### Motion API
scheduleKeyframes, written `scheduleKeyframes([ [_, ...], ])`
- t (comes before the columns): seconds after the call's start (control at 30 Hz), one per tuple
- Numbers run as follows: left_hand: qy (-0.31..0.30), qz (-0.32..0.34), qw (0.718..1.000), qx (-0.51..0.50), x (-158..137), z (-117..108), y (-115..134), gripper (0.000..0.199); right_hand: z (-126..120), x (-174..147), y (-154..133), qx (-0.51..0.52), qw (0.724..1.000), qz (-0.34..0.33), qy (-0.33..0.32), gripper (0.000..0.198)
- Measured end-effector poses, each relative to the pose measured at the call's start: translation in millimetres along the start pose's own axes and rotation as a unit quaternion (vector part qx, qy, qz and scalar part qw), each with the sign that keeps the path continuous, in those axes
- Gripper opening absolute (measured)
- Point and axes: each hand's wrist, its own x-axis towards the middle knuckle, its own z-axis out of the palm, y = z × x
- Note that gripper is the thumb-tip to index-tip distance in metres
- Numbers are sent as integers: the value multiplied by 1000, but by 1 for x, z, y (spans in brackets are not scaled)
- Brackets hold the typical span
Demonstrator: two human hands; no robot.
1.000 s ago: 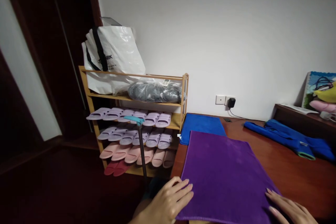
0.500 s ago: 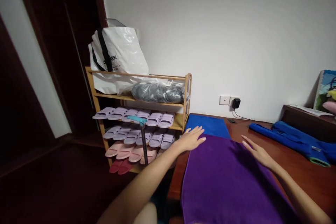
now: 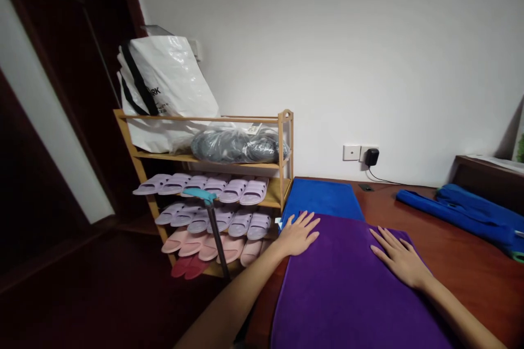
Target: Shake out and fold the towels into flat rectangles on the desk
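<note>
A purple cloth [image 3: 347, 294] lies spread over the reddish-brown wooden table, its near end running out of view at the bottom. My left hand [image 3: 298, 235] rests open on its far left corner, fingers spread. Near the far right corner, my right hand [image 3: 399, 256] lies flat on the same cloth with its fingers apart. Beyond the purple cloth is a flat blue cloth [image 3: 325, 196], partly covered by it, with a small white tag at its left edge.
Left of the table [image 3: 454, 262] stands a wooden shoe rack [image 3: 285, 163] with rows of slippers [image 3: 231, 221], a white bag [image 3: 176, 76] and a teal-topped pole [image 3: 200, 194]. Folded blue fabric [image 3: 470, 212] lies at right. A black plug [image 3: 371, 157] sits in the wall socket.
Both hands have come down flat onto the purple cloth, the right one turning palm down. The view has shifted slightly to the right.
</note>
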Motion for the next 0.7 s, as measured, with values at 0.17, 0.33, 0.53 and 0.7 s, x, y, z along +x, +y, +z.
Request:
scheduleKeyframes([
  [0.17,-3,7,1000,5,-2,1,0,52,6,-1,4,-4,1000,-14,5,69],
  [0.33,-3,-3,1000,0,-5,2,5,53,15,-3,14,-11,999,-26,29,69],
  [0.53,2,-5,1000,-11,-15,2,15,52,20,-13,20,-20,999,-29,37,69],
  [0.7,14,7,1000,-12,-32,0,24,52,25,-31,24,-21,997,-46,58,67],
])
